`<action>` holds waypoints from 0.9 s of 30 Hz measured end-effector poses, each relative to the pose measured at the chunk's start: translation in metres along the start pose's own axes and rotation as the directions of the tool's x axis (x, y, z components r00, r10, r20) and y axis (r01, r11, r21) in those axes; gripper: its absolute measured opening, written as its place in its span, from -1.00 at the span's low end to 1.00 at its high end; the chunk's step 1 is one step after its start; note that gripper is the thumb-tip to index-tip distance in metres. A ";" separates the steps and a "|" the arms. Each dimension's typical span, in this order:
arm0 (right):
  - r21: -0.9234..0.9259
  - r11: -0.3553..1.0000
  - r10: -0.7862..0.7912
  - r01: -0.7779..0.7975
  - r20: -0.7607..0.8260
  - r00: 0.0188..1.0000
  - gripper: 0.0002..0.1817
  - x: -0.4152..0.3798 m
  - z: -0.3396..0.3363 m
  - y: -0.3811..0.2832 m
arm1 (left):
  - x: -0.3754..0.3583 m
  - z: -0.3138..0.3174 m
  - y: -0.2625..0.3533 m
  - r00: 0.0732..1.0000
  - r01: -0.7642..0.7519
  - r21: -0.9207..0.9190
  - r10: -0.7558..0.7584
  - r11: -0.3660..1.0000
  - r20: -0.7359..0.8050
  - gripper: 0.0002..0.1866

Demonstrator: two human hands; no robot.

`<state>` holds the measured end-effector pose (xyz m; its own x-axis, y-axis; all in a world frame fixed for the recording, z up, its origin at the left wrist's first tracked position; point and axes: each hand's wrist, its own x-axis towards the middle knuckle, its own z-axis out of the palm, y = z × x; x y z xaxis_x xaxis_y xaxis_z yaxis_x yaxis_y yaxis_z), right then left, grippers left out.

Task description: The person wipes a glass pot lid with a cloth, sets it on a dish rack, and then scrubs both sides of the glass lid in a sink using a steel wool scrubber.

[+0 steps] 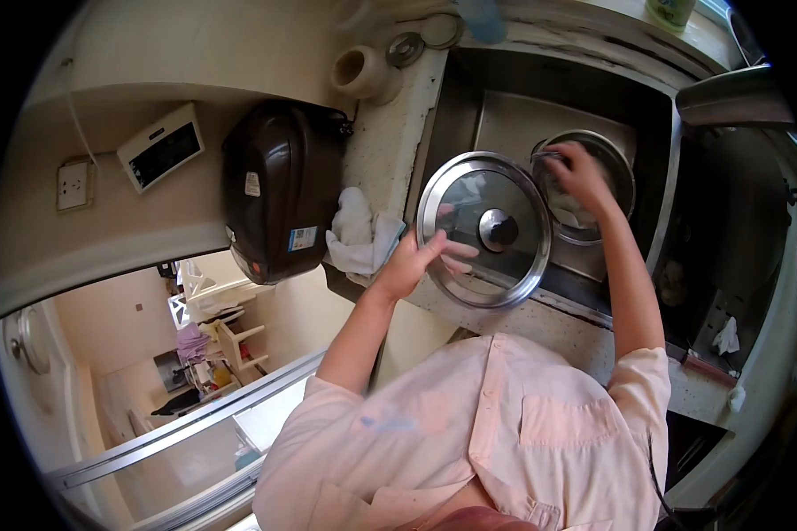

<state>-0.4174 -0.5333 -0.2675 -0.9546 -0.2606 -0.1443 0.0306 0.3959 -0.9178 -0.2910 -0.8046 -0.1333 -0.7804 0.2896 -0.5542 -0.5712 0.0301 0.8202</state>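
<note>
My left hand (407,265) grips a round glass pot lid (527,252) by its steel rim, with the fingers showing through the glass from beneath. The lid has a dark round knob at its centre and is held up over the front edge of the sink (505,115). My right hand (580,177) is at the left rim of a steel pot (630,190) that stands in the sink. Its fingers are closed and slightly blurred, with something small and dark at the fingertips that I cannot make out. The lid's right edge overlaps the pot in this view.
A white cloth (354,234) lies on the counter left of the sink, beside a dark brown appliance (274,190). A pale pot-like jar (359,71) and a small lid (405,50) stand behind. A dark stove (726,221) is at the right.
</note>
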 end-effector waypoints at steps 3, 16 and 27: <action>-0.386 0.809 0.213 -0.442 -0.508 0.834 -0.71 -0.005 0.015 0.081 | 0.004 -0.006 -0.005 0.996 0.026 -0.082 -0.033 0.996 -0.089 -0.54; 0.120 0.967 -0.209 0.225 -0.130 0.969 -0.65 -0.039 0.025 -0.078 | 0.021 0.007 -0.011 0.996 0.008 -0.156 -0.022 0.988 -0.089 -0.51; 0.447 0.863 0.245 -0.235 0.037 0.969 -0.53 -0.013 0.014 -0.016 | 0.000 0.024 -0.002 0.989 -0.077 0.026 0.080 0.997 -0.127 -0.45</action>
<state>-0.4010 -0.5483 -0.2558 -0.9064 -0.1877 -0.3785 0.3836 0.0098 -0.9235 -0.2839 -0.7815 -0.1318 -0.8494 0.1675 -0.5004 -0.5026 0.0323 0.8639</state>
